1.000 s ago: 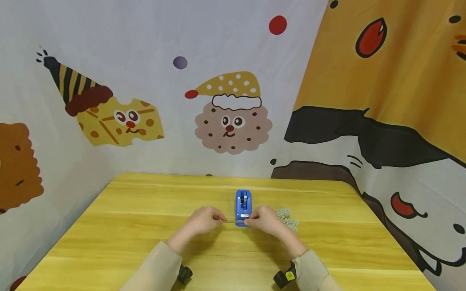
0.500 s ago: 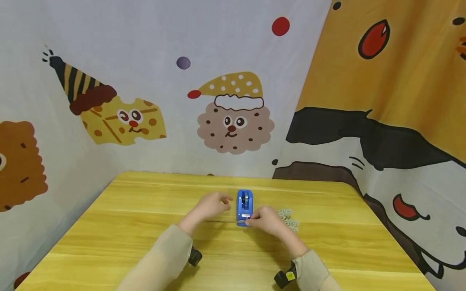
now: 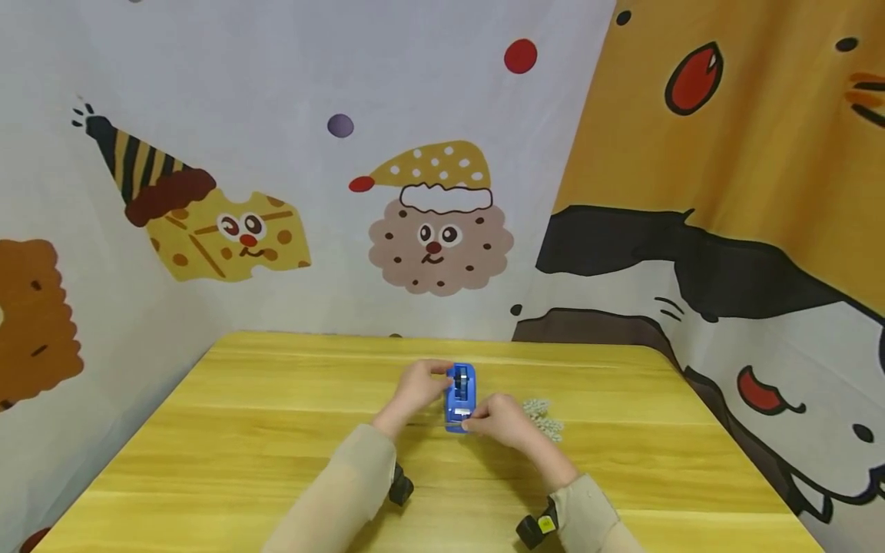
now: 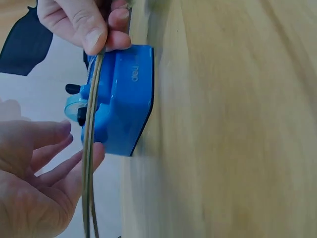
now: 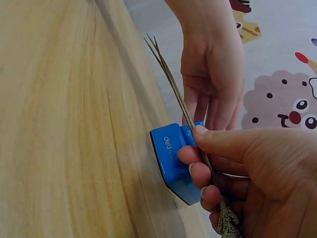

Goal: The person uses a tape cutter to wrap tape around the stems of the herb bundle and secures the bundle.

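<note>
A blue tape dispenser [image 3: 459,395] stands on the table, its clear tape roll [image 4: 74,105] at the far part. My left hand [image 3: 419,386] is at the dispenser's left side, fingers loosely spread near the roll; whether they touch it I cannot tell. My right hand [image 3: 505,418] pinches a thin bundle of dried flower stems [image 5: 173,87] between thumb and fingers, at the dispenser's near end. The bare stem ends point left. Small pale flower heads [image 3: 546,418] stick out to the right of that hand, partly hidden behind it.
A wood-grain table [image 3: 332,361] lies under everything. Behind it hangs a white cloth [image 3: 311,307] printed with cartoon figures. Black cameras sit at both wrists, the left wrist camera [image 3: 401,485] and the right wrist camera [image 3: 531,530].
My left hand has let go of the stem ends and moved right and away from me to the tape dispenser. The right hand has stayed nearly still with the stems.
</note>
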`<state>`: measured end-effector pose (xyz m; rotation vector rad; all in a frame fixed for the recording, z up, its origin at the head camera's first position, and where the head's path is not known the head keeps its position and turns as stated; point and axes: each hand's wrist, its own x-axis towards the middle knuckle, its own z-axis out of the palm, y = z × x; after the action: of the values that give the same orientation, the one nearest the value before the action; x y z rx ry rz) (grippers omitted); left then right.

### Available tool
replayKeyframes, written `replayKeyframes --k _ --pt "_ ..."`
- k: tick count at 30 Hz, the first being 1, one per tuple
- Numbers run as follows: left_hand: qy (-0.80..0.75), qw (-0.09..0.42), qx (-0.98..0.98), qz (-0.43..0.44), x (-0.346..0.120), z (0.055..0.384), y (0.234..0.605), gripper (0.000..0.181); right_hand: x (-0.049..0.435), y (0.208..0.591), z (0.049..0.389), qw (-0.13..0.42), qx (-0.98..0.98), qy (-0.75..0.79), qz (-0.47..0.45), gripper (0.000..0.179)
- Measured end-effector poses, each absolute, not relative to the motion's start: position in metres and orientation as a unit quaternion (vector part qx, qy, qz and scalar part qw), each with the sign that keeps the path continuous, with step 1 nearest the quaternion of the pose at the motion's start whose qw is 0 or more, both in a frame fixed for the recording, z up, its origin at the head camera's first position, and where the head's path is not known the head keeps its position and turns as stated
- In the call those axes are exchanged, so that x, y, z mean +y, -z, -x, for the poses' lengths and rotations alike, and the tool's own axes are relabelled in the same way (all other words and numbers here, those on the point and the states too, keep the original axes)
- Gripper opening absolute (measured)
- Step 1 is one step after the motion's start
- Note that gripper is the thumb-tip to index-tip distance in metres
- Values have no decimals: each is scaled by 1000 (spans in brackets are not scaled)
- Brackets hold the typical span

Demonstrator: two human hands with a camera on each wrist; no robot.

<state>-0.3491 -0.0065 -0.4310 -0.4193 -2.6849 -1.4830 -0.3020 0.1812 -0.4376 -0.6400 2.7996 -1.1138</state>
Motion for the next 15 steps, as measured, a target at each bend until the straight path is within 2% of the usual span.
replayKeyframes --k 5,15 --pt "497 36 -860 110 0 351 437 26 181 444 304 31 907 365 208 20" --pt "551 31 -830 82 3 353 442 27 182 445 304 12 905 367 217 17"
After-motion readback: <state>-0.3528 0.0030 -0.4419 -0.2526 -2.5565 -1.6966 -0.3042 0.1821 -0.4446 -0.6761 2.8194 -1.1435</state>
